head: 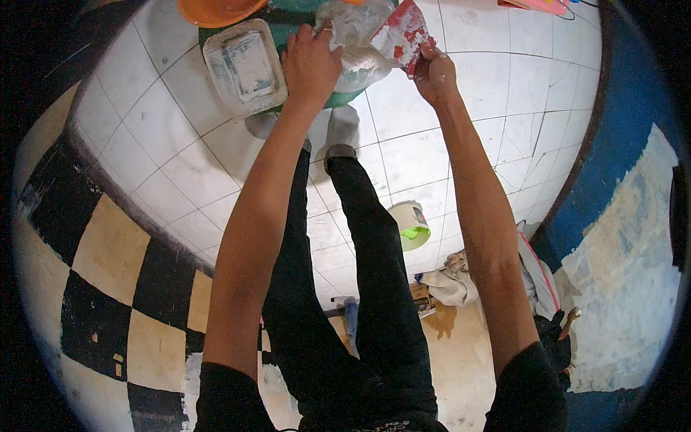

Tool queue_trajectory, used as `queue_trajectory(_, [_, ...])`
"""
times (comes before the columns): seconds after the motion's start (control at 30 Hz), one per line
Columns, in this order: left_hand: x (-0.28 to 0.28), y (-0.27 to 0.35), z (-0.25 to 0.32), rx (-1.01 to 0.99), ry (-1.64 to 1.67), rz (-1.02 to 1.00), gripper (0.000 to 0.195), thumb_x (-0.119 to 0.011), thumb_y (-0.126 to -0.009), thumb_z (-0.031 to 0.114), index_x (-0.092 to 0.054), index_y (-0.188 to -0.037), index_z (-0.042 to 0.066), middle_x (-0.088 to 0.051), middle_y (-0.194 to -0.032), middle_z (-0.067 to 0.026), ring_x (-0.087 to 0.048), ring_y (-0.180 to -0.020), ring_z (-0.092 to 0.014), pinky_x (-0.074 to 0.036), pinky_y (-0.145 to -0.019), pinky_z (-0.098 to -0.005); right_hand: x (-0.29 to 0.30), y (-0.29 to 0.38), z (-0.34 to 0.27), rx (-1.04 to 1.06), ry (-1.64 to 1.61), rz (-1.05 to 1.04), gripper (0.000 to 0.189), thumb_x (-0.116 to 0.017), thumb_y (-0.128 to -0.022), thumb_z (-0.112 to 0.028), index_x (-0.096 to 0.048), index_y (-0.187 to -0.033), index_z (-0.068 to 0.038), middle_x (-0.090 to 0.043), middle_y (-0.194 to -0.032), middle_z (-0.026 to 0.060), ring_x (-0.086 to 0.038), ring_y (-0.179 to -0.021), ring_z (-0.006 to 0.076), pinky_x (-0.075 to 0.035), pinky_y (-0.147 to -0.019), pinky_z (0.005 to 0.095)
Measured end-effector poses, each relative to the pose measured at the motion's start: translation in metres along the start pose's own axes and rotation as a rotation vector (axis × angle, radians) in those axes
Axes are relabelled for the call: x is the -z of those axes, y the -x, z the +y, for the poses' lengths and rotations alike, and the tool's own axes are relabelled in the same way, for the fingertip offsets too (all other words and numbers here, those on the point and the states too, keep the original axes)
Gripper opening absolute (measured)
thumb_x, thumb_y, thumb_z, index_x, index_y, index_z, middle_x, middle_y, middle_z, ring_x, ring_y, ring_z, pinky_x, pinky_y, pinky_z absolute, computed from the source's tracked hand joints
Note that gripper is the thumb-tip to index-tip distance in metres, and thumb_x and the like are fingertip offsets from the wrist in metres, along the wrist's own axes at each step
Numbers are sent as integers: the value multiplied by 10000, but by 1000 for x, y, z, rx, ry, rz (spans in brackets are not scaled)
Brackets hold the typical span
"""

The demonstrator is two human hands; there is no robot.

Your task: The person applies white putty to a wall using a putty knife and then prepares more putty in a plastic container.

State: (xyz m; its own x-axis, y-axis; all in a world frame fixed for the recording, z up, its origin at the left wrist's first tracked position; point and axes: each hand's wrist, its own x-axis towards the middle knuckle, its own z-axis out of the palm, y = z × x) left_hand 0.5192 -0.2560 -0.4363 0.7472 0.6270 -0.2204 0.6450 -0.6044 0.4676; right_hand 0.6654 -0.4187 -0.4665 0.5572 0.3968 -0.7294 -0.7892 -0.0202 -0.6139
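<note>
At the top of the view, a clear plastic bag (363, 59) with pale powder in it lies on a green surface (345, 99). My left hand (312, 63) rests at the bag's left side, its fingers curled at the plastic; whether they grip it I cannot tell. My right hand (436, 73) holds a red putty scraper (402, 35), smeared with white, by its lower end, just right of the bag. Left of my left hand sits a rectangular plastic tub (245, 67) coated inside with whitish residue. An orange basin (221, 12) is partly in view above the tub.
White floor tiles (410, 108) surround the green surface. Behind my legs stands a white bucket (413, 224) with something bright green inside. Cloths (451, 286) lie near it. A blue wall (599, 178) with pale patches is at the right, and a black-and-cream checkered wall (108, 248) at the left. Another person (553, 337) is at lower right.
</note>
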Motion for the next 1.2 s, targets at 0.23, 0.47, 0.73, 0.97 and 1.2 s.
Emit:
queue_trajectory(0.23, [-7, -15, -19, 16, 164, 100, 267, -594, -810, 230, -676, -993, 55, -579, -1080, -183, -528, -993, -383, -446, -830, -455, -7, 10, -8, 31, 11, 61, 187, -396, -959, -142, -512, -988, 1, -574, -831, 99, -543, -638, 201, -449, -557, 333])
queue_trajectory(0.47, [-5, -18, -23, 155, 585, -74, 360, -576, -824, 248, -614, -1100, 20, -588, -1125, -239, -566, -1041, -373, -432, -882, -430, -11, 23, -12, 118, 135, 44, 181, -380, -979, -136, -500, -1019, -7, -582, -876, 82, -560, -695, 187, -465, -559, 321])
queue_trajectory(0.73, [-3, -19, -30, 80, 603, -233, 452, -602, -847, 346, -589, -1133, -4, -610, -1067, -192, -581, -1003, -322, -431, -868, -357, -25, 23, -7, 139, 5, 141, 126, -395, -935, -56, -502, -949, 9, -535, -743, 82, -498, -562, 183, -406, -482, 321])
queue_trajectory(0.97, [-6, -23, -30, 362, 944, -276, 441, -562, -869, 341, -598, -1091, -39, -619, -1058, -145, -577, -958, -231, -426, -846, -333, -23, 13, 1, 203, 57, 155, 172, -335, -828, 44, -485, -901, 1, -536, -720, 98, -515, -548, 187, -404, -451, 320])
queue_trajectory(1.2, [0, -24, -18, 431, 894, -275, 426, -552, -878, 332, -594, -1117, -19, -646, -1010, -157, -594, -937, -222, -440, -821, -333, -38, 39, -4, 439, 238, 209, 88, -470, -949, -98, -504, -934, -18, -564, -829, 56, -505, -652, 128, -427, -557, 281])
